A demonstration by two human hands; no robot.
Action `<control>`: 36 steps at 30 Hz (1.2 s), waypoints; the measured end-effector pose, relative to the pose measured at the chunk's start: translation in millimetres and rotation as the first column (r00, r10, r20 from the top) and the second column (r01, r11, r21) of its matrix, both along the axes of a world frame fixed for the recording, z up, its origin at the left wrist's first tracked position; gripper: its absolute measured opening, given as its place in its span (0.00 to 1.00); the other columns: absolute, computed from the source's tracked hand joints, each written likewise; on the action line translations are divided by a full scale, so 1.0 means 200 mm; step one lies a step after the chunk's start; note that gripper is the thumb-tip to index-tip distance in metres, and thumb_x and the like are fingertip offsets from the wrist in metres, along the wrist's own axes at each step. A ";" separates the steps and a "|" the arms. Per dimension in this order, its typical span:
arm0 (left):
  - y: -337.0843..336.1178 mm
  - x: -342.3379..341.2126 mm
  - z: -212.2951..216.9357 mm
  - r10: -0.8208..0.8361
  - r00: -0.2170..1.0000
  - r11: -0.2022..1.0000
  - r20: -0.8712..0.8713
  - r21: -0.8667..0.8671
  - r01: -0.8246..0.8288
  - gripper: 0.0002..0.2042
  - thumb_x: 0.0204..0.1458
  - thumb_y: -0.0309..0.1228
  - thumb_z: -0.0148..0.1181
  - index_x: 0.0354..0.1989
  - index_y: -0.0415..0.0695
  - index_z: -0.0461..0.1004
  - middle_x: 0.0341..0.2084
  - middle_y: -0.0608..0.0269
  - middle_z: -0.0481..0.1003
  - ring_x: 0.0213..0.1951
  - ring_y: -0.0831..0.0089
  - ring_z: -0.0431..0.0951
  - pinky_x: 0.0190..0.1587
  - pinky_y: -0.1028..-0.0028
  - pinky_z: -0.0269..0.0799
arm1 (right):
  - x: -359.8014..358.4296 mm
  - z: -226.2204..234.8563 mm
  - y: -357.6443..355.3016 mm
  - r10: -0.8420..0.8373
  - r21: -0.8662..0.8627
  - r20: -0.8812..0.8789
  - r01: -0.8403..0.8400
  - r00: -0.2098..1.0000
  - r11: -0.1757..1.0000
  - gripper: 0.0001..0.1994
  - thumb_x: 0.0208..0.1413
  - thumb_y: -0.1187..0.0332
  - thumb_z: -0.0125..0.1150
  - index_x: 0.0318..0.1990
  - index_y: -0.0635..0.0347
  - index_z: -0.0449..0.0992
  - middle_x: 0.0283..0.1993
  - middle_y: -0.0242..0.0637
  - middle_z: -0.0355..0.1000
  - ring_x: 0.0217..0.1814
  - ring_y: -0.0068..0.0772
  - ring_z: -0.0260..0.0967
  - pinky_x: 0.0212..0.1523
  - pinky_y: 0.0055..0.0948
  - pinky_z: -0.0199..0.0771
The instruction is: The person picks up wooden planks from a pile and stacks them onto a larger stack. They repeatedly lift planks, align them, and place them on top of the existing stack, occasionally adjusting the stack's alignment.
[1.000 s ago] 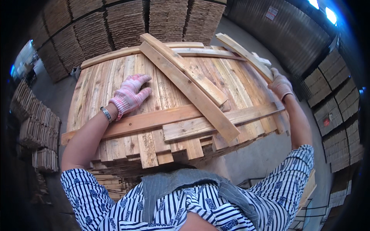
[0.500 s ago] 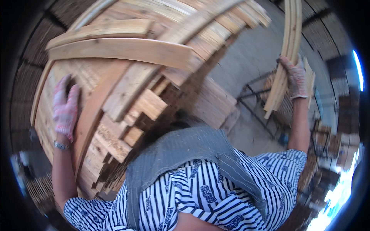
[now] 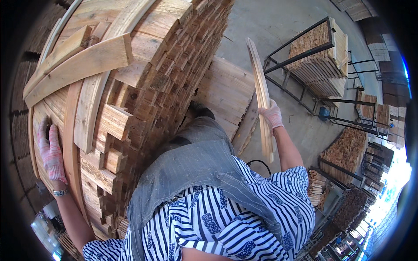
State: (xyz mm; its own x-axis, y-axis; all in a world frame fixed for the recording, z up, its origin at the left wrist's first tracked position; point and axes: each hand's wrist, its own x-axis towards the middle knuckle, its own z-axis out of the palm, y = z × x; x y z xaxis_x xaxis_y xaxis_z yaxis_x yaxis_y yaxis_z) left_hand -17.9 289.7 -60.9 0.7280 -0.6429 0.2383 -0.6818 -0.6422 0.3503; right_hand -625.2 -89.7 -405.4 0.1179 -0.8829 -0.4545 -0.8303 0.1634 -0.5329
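My left hand (image 3: 52, 156), in a pink-and-white knit glove, lies on the top of a large stack of boards (image 3: 172, 71) at the left. Its fingers are stretched out and hold nothing. Just right of it runs a loose reddish board (image 3: 72, 126). Out to the right, my right hand (image 3: 271, 115), gloved as well, is closed around a few long, narrow wooden slats (image 3: 260, 82). They stand out lengthwise above and below the grip, over the floor. The fingertips wrapped behind the slats are partly hidden.
Loose boards (image 3: 82, 65) lie crosswise on the stack. A lower pile of planks (image 3: 228, 87) stands beside my legs. At the right, black metal frames (image 3: 300, 56) bear a slat stack (image 3: 320, 56). Further timber piles (image 3: 346, 148) stand at the far right.
The view has turned, and the big stack sits further left in it. My right hand has come in nearer my body with the slats. My left hand stays on the stack.
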 end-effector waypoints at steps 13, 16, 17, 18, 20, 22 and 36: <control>-0.04 -0.12 0.04 0.001 0.989 1.000 0.148 -0.013 0.001 0.21 0.61 0.35 0.57 0.60 0.38 0.71 0.58 0.48 0.71 0.61 0.54 0.69 0.67 0.63 0.60 | 0.75 0.55 -0.36 0.141 -0.479 0.471 0.119 0.871 0.870 0.26 0.63 0.67 0.61 0.66 0.68 0.66 0.59 0.48 0.74 0.60 0.36 0.72 0.62 0.33 0.70; -0.10 -0.17 0.07 0.006 0.990 1.000 0.139 -0.015 -0.003 0.22 0.59 0.38 0.59 0.58 0.38 0.72 0.57 0.44 0.71 0.61 0.49 0.68 0.67 0.60 0.60 | 1.11 1.19 -0.26 0.436 -0.536 0.790 0.138 0.432 0.833 0.24 0.65 0.77 0.55 0.68 0.69 0.62 0.59 0.44 0.72 0.59 0.34 0.72 0.63 0.33 0.73; -0.08 -0.16 0.05 0.015 0.984 1.000 0.176 -0.017 -0.012 0.22 0.59 0.39 0.59 0.58 0.39 0.72 0.57 0.44 0.71 0.61 0.49 0.68 0.67 0.59 0.60 | 1.22 1.38 -0.21 0.627 -0.662 0.735 0.070 0.258 0.747 0.24 0.64 0.77 0.56 0.67 0.71 0.62 0.59 0.44 0.72 0.58 0.35 0.73 0.62 0.34 0.74; -0.06 -0.14 0.02 0.016 0.978 1.000 0.209 -0.016 -0.013 0.23 0.58 0.40 0.59 0.57 0.40 0.73 0.57 0.43 0.71 0.61 0.48 0.68 0.67 0.58 0.60 | 1.34 1.59 -0.12 0.733 -0.736 0.671 -0.019 0.114 0.677 0.26 0.63 0.76 0.60 0.67 0.70 0.63 0.59 0.45 0.73 0.59 0.35 0.73 0.62 0.34 0.74; -0.09 -0.16 0.03 0.058 0.980 0.997 0.191 -0.053 -0.049 0.21 0.57 0.37 0.61 0.56 0.38 0.73 0.55 0.44 0.72 0.60 0.49 0.68 0.67 0.58 0.60 | 1.55 1.90 -0.02 0.889 -0.875 0.456 -0.201 -0.044 0.439 0.28 0.60 0.74 0.64 0.67 0.69 0.63 0.60 0.47 0.73 0.60 0.36 0.73 0.62 0.34 0.74; -0.08 -0.15 0.05 0.039 0.982 0.998 0.186 -0.049 -0.030 0.22 0.56 0.36 0.62 0.55 0.36 0.73 0.54 0.43 0.72 0.60 0.48 0.68 0.66 0.58 0.61 | 1.81 2.15 0.13 0.981 -0.939 0.171 -0.318 -0.094 0.133 0.33 0.57 0.67 0.70 0.67 0.68 0.64 0.61 0.51 0.72 0.62 0.41 0.73 0.61 0.37 0.75; -0.09 -0.20 0.14 0.078 0.993 0.994 0.088 -0.083 -0.071 0.20 0.58 0.39 0.59 0.55 0.39 0.75 0.55 0.46 0.73 0.59 0.48 0.69 0.65 0.59 0.63 | 2.76 2.33 0.50 0.914 -0.306 -0.376 -0.910 -0.155 -0.280 0.44 0.46 0.57 0.66 0.72 0.59 0.56 0.56 0.58 0.73 0.62 0.52 0.70 0.60 0.42 0.70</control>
State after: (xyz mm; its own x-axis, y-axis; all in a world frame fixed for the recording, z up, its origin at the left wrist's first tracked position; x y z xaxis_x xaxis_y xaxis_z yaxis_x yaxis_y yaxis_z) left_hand -57.5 272.1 -33.6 0.7461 -0.5639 0.3540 -0.6644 -0.6653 0.3405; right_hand -73.9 10.7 61.5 0.9600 0.2207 -0.1721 0.1844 -0.9614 -0.2041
